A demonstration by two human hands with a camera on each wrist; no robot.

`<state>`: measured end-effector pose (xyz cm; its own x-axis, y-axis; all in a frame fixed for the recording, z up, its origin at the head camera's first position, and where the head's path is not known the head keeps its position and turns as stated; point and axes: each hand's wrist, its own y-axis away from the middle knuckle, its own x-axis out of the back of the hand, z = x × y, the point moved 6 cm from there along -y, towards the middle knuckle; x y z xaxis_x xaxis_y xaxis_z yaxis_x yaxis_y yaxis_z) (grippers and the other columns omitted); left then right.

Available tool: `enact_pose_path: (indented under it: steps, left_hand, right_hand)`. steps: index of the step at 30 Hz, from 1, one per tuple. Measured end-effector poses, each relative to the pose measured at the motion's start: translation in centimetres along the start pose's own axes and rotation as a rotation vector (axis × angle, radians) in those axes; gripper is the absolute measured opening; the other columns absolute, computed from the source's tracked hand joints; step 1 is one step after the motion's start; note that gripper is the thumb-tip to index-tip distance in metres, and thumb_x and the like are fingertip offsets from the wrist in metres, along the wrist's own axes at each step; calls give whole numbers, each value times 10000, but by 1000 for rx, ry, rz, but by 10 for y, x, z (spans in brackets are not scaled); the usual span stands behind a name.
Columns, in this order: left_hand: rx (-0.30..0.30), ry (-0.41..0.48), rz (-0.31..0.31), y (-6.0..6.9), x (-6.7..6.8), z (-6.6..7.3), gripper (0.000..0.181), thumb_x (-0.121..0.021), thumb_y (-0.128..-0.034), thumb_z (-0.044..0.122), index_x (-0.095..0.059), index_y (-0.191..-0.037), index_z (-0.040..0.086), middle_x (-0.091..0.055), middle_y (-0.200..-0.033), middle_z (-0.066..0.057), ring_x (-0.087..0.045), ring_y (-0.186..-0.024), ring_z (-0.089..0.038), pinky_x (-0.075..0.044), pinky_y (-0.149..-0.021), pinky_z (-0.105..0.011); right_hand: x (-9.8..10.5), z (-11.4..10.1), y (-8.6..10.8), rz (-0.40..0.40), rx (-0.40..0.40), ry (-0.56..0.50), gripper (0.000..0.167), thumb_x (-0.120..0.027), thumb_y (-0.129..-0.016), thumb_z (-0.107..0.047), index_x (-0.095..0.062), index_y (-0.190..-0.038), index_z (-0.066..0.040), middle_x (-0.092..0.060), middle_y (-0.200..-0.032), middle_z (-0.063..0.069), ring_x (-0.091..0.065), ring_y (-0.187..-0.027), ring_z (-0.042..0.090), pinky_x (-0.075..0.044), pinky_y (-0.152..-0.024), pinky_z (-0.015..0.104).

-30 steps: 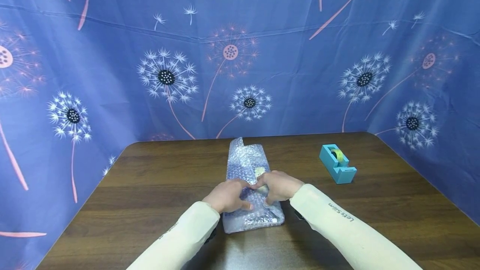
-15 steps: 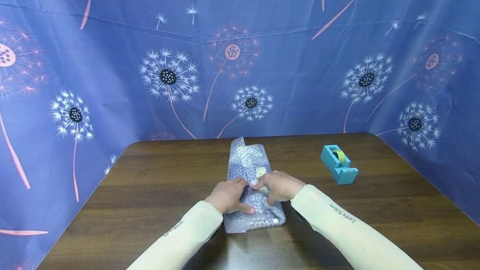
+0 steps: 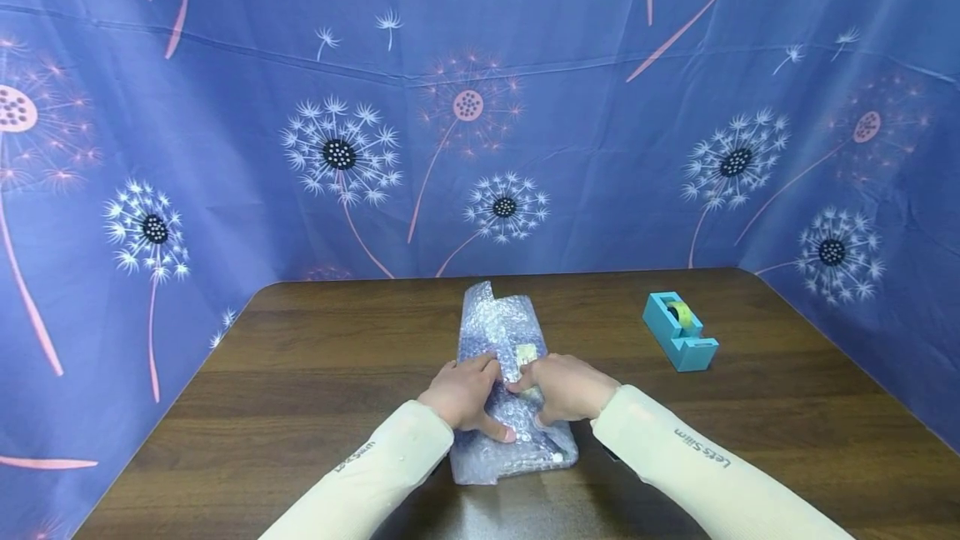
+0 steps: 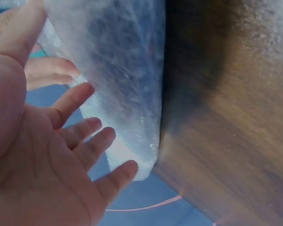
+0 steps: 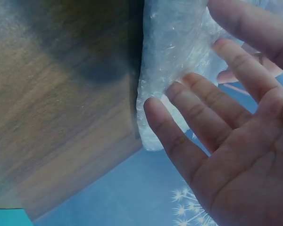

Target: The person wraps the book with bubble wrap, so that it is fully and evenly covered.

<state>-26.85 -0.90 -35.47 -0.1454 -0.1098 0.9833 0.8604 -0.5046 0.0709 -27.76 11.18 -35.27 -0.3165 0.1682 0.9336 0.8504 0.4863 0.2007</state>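
A flat, oblong bundle of bubble wrap lies lengthwise on the table; what is inside cannot be made out. A small pale yellow piece of tape sticks to its top, partly covered by the right hand. My left hand rests on the bundle's left side, thumb stretched across the top. From the right, my right hand touches the bundle near the tape. Both wrist views show spread, fairly straight fingers along the wrap's sides: the left hand on one, the right hand on the other.
A light-blue tape dispenser with a yellow-green roll stands at the right rear of the brown wooden table. Behind the table hangs a blue cloth printed with dandelions.
The bundle has slid slightly toward me, with both hands moving along on it. My left hand has shifted a little to the right, and the tape shows more.
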Motion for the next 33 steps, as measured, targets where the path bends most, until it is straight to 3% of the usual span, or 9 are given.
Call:
enact_pose_path:
  steps: [3,5,8,11,16,20,23,29,33]
  left_hand:
    - [-25,62,-5,0,-2,-1,670,-927,-688,479,-552,-1102,111,-632,-1208,-70,-600,-1195,-241,-422,-1095,-507]
    - [-47,70,1,-2,-4,-1,717,-933,-676,488,-550,-1145,104,-630,-1183,-51,-603,-1182,-233,-421,-1100,-499]
    - [-62,59,-4,-4,-8,-1,897,-922,-675,523,-540,-1344,63,-567,-1419,-102,-519,-1343,-257,-373,-1148,-499]
    - [-57,59,-48,-7,-13,-1,1059,-901,-697,550,-440,-1511,55,-397,-1593,-139,-395,-1454,-288,-351,-1170,-456]
    - [-41,8,-92,-8,-11,0,1105,-899,-678,579,-420,-1539,79,-394,-1598,-125,-408,-1445,-293,-382,-1151,-404]
    - [-38,-62,-98,-6,-6,4,1117,-906,-651,597,-440,-1539,104,-409,-1584,-120,-419,-1435,-299,-404,-1135,-409]
    - [-21,-65,-134,-4,-7,7,1124,-896,-660,611,-425,-1554,119,-366,-1609,-114,-380,-1460,-297,-391,-1145,-409]
    - [48,-43,-247,-5,-15,8,1144,-830,-705,675,-330,-1605,176,-223,-1679,-72,-239,-1525,-286,-342,-1176,-425]
    - [51,-95,-259,-5,-16,11,1180,-794,-696,735,-302,-1615,182,-220,-1680,-66,-229,-1528,-286,-346,-1173,-445]
  right_hand:
    - [-1,-1,4,8,9,5,543,-887,-748,-38,-745,-1254,-175,-599,-1415,152,-622,-1160,316,-520,-937,462]
    - [-1,1,6,10,16,16,545,-891,-746,-49,-745,-1253,-185,-599,-1416,149,-630,-1077,263,-525,-892,427]
    - [-2,3,9,14,37,35,538,-897,-745,-66,-749,-1248,-188,-625,-1385,137,-650,-1064,261,-539,-918,433]
    - [-2,4,11,20,55,51,539,-899,-741,-74,-750,-1247,-187,-637,-1367,140,-631,-1191,337,-521,-989,485]
    - [-4,1,13,26,80,80,548,-900,-737,-91,-747,-1253,-194,-644,-1354,141,-636,-1176,345,-522,-983,497]
    - [-3,-3,13,33,91,109,549,-916,-710,-107,-764,-1227,-215,-692,-1263,92,-664,-1076,300,-540,-934,464]
    - [-3,-5,15,34,93,115,546,-928,-686,-112,-777,-1199,-221,-711,-1204,57,-670,-1040,289,-544,-923,453]
    - [-2,-5,19,12,109,89,529,-934,-697,-116,-779,-1194,-209,-711,-1167,19,-657,-1094,297,-536,-951,469]
    - [-3,-2,21,-13,130,24,525,-914,-727,-107,-763,-1224,-182,-687,-1239,42,-611,-1196,327,-495,-1013,513]
